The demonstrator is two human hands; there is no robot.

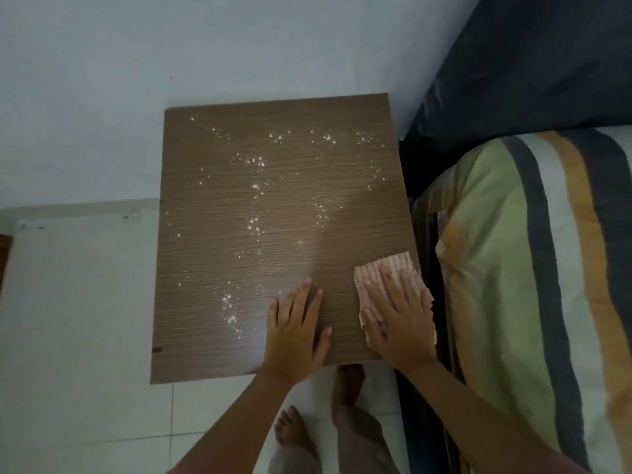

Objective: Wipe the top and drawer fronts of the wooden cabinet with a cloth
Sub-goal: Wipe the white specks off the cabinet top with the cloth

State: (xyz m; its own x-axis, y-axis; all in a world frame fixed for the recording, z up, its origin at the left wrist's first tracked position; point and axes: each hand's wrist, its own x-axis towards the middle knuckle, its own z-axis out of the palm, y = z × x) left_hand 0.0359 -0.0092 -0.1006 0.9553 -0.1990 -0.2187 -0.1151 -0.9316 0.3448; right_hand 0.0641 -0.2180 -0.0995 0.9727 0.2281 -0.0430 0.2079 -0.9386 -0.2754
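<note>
Under the right hand (396, 319), fingers spread and pressed flat, lies the pink ribbed cloth (393, 268) at the near right corner of the cabinet top (212, 206). Just beside it on the left, the left hand (297, 333) rests open and empty, palm down on bare wood. Beyond both hands, white crumbs (254, 189) dot the surface. Wiping seems barely begun; next the cloth likely needs sweeping forward and leftward through the specks. Drawer fronts are hidden.

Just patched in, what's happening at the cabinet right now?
A person is wiping the wooden cabinet top. The right hand presses a pink cloth flat at the near right corner; the left hand rests bare on the wood beside it. White crumbs are scattered across most of the top.
</note>
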